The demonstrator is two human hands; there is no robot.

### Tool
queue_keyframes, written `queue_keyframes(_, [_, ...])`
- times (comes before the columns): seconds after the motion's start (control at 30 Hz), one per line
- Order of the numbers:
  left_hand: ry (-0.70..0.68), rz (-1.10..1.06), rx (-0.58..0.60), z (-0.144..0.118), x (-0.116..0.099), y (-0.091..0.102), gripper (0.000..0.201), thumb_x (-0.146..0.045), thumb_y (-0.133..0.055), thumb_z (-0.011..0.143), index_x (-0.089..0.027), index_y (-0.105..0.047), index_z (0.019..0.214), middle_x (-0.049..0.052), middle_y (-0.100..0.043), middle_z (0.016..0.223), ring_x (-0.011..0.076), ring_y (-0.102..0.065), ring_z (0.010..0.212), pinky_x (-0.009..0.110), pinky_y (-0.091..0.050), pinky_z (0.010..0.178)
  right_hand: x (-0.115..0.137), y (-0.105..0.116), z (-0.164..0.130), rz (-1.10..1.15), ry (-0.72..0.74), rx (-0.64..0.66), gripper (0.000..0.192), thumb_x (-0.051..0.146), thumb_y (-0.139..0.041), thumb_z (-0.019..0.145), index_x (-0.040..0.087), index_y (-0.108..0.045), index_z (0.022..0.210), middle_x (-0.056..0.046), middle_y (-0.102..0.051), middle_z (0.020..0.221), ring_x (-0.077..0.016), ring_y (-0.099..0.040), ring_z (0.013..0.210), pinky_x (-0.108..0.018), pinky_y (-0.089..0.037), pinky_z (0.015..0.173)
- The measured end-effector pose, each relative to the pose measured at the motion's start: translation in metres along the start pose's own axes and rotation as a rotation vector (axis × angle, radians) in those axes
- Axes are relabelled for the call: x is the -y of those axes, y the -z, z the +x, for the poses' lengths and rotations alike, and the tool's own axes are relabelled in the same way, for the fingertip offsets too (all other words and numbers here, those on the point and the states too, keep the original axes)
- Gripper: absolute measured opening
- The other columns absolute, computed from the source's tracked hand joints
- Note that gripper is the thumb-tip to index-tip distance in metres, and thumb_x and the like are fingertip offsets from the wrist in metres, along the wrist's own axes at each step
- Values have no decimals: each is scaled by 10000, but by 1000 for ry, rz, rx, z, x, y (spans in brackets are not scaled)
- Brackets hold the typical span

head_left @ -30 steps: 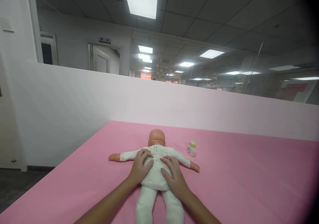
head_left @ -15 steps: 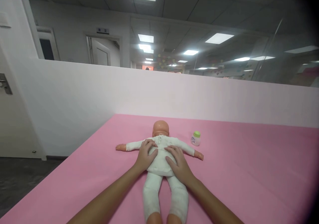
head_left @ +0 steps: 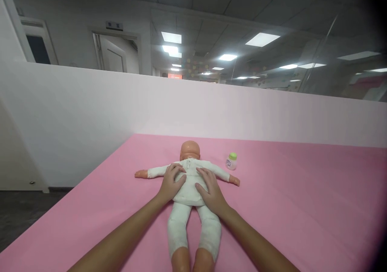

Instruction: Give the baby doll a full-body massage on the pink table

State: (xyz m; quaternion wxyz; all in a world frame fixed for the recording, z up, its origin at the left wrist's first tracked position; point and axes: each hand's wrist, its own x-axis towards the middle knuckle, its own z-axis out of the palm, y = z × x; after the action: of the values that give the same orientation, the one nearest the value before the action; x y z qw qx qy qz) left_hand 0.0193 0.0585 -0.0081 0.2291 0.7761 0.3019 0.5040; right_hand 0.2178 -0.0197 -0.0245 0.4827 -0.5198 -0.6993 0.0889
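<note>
Pink mat (head_left: 302,207) fills the tabletop, a white partition behind it. Left to right now: the left hand (head_left: 171,182) lies flat and open on the doll's (head_left: 189,191) back, fingers spread, gripping nothing. The doll is face down, arms out wide, head toward the partition. The right hand (head_left: 211,191) presses the other side of the back, also open-palmed. For rubbing like this, even pressure and both palms flat on the cloth would serve best. Further right, a small green-capped bottle (head_left: 231,161) stands near the doll's arm, untouched.
</note>
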Motion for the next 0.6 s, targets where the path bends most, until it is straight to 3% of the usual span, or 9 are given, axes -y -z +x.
queue_keyframes(0.13, [1, 0, -1, 0, -1, -1, 39, -215, -613, 880, -241, -626, 905, 57, -609, 1063, 265, -557, 1160, 458, -427, 1073, 0, 1, 0, -12, -5, 15, 434, 310, -566, 964, 314, -579, 1397, -69, -534, 1391, -265, -482, 1335, -488, -403, 1175])
queue_keyframes(0.33, [-5, 1, -41, -1, 3, -3, 104, -216, -627, 862, -228, -530, 825, 45, -611, 1026, 261, -572, 1118, 448, -453, 1029, 7, 4, 0, 5, -17, 7, 218, 301, -588, 944, 265, -690, 1133, -66, -581, 1141, -253, -567, 1141, -458, -486, 1066])
queue_keyframes(0.43, [-7, -6, -46, -2, 1, -2, 84, -210, -626, 864, -238, -586, 933, 45, -623, 1036, 257, -585, 1088, 447, -481, 1004, 8, 4, 0, 18, -16, 5, 311, 294, -574, 951, 278, -637, 1255, -71, -578, 1221, -259, -546, 1205, -474, -464, 1102])
queue_keyframes(0.53, [-3, -12, -11, -2, -1, 0, 258, -212, -620, 884, -270, -657, 1133, 61, -631, 1127, 265, -579, 1149, 477, -464, 1067, 5, 3, 0, 11, 6, 15, 471, 307, -560, 964, 321, -536, 1434, -68, -529, 1409, -272, -473, 1344, -504, -400, 1174])
queue_keyframes(0.6, [9, -20, 7, -2, -2, 0, 328, -220, -617, 898, -294, -681, 1211, 71, -615, 1184, 267, -566, 1206, 487, -435, 1122, 2, 2, 0, 1, 12, 30, 485, 315, -550, 974, 328, -524, 1458, -61, -508, 1472, -282, -437, 1385, -529, -366, 1198])
